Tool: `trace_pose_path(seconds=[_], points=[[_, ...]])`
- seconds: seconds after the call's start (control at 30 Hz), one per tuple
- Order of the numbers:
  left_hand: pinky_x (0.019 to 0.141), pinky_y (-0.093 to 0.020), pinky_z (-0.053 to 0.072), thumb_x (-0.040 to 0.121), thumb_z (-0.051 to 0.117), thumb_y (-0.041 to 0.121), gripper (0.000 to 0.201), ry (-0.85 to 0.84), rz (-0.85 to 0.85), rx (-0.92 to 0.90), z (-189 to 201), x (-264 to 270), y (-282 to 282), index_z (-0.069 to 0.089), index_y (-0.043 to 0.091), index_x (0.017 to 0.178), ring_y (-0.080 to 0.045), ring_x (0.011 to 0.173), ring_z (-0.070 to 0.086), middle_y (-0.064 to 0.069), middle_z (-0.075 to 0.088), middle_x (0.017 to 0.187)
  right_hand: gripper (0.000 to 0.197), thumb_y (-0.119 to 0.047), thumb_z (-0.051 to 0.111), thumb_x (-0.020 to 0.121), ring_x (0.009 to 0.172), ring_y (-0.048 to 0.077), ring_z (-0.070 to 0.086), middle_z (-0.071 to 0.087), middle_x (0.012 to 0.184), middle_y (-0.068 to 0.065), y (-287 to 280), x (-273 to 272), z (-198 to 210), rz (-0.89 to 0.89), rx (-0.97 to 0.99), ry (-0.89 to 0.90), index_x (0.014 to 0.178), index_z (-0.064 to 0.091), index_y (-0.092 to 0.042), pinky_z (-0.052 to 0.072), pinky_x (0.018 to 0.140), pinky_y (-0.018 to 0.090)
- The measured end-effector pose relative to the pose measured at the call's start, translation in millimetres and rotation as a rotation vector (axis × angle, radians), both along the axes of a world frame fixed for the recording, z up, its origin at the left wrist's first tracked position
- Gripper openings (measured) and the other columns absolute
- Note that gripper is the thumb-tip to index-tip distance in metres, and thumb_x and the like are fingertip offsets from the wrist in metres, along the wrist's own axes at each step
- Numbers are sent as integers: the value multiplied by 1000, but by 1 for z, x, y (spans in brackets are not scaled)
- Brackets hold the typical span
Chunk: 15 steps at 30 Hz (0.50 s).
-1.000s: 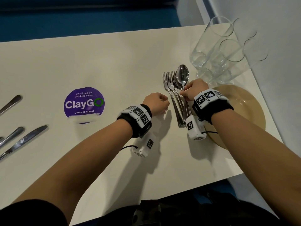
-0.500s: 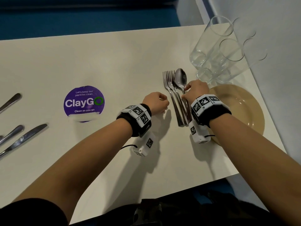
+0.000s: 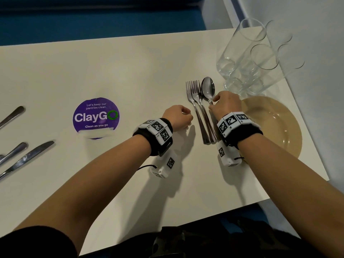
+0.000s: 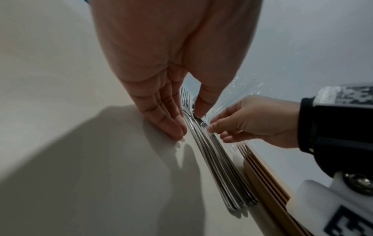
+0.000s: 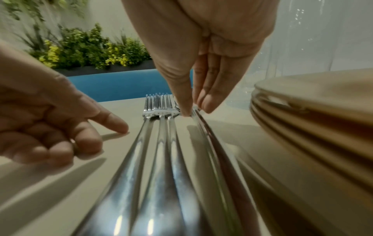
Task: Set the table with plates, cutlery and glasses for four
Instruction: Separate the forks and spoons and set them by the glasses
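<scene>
Three forks [image 3: 195,103] lie side by side on the cream table [image 3: 130,62], handles toward me. A spoon [image 3: 208,88] lies along their right side. My right hand [image 3: 214,103] pinches the spoon's handle [image 5: 203,127] just below the bowl, thumb [image 5: 183,103] on one side and fingers on the other. My left hand [image 3: 186,118] rests on the table just left of the forks [image 5: 159,143], fingers curled, index tip [image 5: 119,126] on the tabletop, holding nothing. A stack of tan plates [image 3: 275,123] sits right of the spoon. Several clear glasses [image 3: 247,58] stand behind the plates.
A knife [image 3: 28,157] and other cutlery handles [image 3: 13,116] lie at the far left. A purple ClayGo sticker [image 3: 95,116] is on the table's middle. The table's right edge runs close behind the plates and glasses, next to a white wall.
My right hand has turned the spoon a little, so it lies straighter beside the forks, and its wrist has shifted slightly toward me. The left hand has stayed put.
</scene>
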<state>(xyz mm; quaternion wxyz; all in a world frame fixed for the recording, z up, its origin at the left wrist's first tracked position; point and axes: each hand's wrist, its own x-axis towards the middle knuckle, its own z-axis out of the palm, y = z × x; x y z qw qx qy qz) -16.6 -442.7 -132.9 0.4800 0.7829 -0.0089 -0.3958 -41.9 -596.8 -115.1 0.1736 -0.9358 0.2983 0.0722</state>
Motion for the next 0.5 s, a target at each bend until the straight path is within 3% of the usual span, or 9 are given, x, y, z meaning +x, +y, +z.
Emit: trace_pose_path(seconds=[0.1,0.23,0.37,0.5], points=[[76,-31,57,90,54,11,23,3,5,-11,2,0,-1,57,7,112,-15,57,60,-5,67,77,14,-18,68,83,90,26,66,72,94,12,7,2,0,50,-12,-20,93,74,-10,47,73,26],[79,-28,56,89,58,13,24,-25,1,18,4,0,-5,56,10,112,-14,59,62,-8,69,85,21,-22,70,81,88,28,67,71,94,14,16,10,-6,51,16,81,94,72,-5,49,71,27],[88,-33,55,86,63,17,26,-47,11,53,4,1,-9,59,11,111,-22,87,70,-11,73,93,24,-24,67,77,85,31,66,70,92,16,20,12,-8,50,22,114,92,70,-4,43,63,27],[89,-36,55,85,64,15,24,-23,37,44,5,-1,-12,60,9,108,-23,90,70,-12,72,90,25,-20,68,76,89,32,66,69,96,17,22,10,-12,39,16,138,96,70,-5,48,68,28]])
